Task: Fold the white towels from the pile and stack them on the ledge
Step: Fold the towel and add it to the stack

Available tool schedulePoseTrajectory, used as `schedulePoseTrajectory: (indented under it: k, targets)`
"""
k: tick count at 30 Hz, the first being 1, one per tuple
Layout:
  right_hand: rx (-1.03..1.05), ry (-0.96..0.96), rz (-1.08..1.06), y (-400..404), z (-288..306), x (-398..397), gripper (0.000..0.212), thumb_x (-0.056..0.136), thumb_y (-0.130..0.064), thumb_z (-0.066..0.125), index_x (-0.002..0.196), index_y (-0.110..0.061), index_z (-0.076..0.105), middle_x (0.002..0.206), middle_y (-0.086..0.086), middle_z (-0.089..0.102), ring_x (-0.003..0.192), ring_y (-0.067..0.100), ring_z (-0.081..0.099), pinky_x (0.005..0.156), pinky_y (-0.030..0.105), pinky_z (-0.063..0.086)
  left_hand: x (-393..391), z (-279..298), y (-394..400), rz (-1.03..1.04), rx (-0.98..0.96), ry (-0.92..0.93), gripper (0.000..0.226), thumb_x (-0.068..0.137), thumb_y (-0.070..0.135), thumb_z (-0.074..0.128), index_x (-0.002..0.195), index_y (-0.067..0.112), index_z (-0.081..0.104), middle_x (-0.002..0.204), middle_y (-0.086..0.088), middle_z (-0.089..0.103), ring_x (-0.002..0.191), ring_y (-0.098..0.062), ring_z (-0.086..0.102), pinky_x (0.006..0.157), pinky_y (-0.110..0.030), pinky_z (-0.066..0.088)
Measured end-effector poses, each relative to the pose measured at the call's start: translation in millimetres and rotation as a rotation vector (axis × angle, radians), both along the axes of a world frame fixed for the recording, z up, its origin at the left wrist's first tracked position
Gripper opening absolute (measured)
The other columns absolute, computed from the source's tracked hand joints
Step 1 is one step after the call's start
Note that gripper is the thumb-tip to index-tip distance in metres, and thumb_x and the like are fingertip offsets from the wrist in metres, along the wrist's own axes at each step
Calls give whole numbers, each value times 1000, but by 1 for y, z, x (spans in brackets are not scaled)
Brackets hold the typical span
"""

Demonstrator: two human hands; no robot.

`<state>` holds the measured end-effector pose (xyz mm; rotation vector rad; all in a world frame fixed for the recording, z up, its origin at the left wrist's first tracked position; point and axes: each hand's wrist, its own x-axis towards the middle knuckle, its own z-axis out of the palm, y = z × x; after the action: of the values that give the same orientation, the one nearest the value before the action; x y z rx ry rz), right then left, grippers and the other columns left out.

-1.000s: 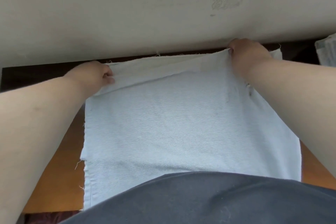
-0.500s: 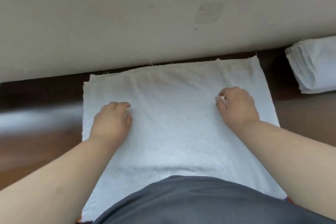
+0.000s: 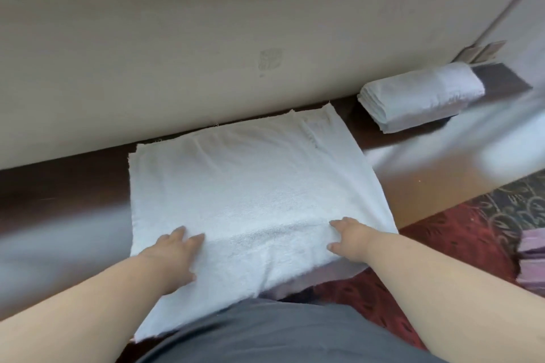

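Flatly, both hands, left hand [image 3: 174, 256] and right hand [image 3: 352, 240], press the unlabelled white towel [image 3: 250, 186].

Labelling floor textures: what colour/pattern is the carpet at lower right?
Dark red carpet with a darker leafy pattern, clearest in the head view, its only view.

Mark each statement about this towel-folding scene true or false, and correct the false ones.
1. Both hands rest flat on the spread white towel. True: the left hand and the right hand lie on its near part.
2. A stack of folded towels sits on the ledge to the right. True.
3. The spread towel is blue. False: it is white.
4. The left hand is lifting a corner of the towel high in the air. False: it lies on the towel.
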<state>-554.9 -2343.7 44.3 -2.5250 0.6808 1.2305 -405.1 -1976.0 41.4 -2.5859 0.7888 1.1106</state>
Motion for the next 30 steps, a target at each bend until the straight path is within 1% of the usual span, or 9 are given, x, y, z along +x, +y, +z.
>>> schedulePoseTrajectory:
  k: [3,6,8,11,16,20,21,25,30]
  targets:
    - [-10,36,16,12,7,-34,72,97,-53,47,157,-21,22,162,9,21,146,32,28,116,45,29,-34,4,16,-134,27,-37,91,90,45,58,152,48,-8,164,1,-11,149,-25,8,108,-39,39]
    - [-28,43,3,10,15,-63,75,97,-50,49,158,-17,20,162,13,22,148,32,24,117,42,29,-67,7,28,-188,114,-29,86,93,38,54,154,43,-6,164,-4,-14,149,-26,10,112,-40,35]
    - [-44,50,-19,4,19,-79,77,97,-50,49,159,-17,16,164,12,19,149,32,24,118,40,28,-86,10,31,-137,171,16,86,94,42,53,156,38,-7,164,-6,-15,148,-27,18,114,-40,32]
    - [-71,54,-16,-10,23,-96,77,98,-51,47,159,-18,15,163,12,23,146,31,31,116,38,31,-110,14,30,-71,197,50,82,96,44,50,156,37,-7,164,-7,-14,145,-27,27,114,-38,32]
    - [-45,-27,-22,-44,21,-116,78,97,-49,51,160,-21,13,160,11,30,143,30,36,114,39,34,-151,8,23,97,118,5,81,98,42,48,154,42,-10,165,-4,-7,140,-24,38,111,-35,36]
    - [-10,-131,-25,-74,10,-123,75,95,-45,56,158,-23,22,158,12,31,138,32,42,111,40,39,-172,-6,11,180,73,-61,82,98,41,49,154,41,-10,165,-4,-8,138,-26,41,110,-35,37]
    - [-1,-164,-23,-80,7,-122,75,94,-44,58,158,-24,22,158,12,29,138,33,41,111,41,39,-173,-8,7,198,57,-75,82,97,40,49,154,42,-10,165,-3,-10,139,-27,40,111,-35,37]
    - [-11,-219,6,-95,-11,-113,83,96,-41,56,160,-29,4,164,12,8,146,35,27,116,43,33,-171,-21,-5,232,8,-101,82,97,38,51,154,42,-7,165,2,-11,145,-30,29,113,-39,33]
    - [-103,-212,109,-104,-30,-101,83,96,-42,55,158,-36,1,164,10,0,142,42,29,116,47,31,-163,-29,-13,225,57,-153,81,97,39,51,156,37,-5,165,2,-6,147,-33,17,117,-45,27]
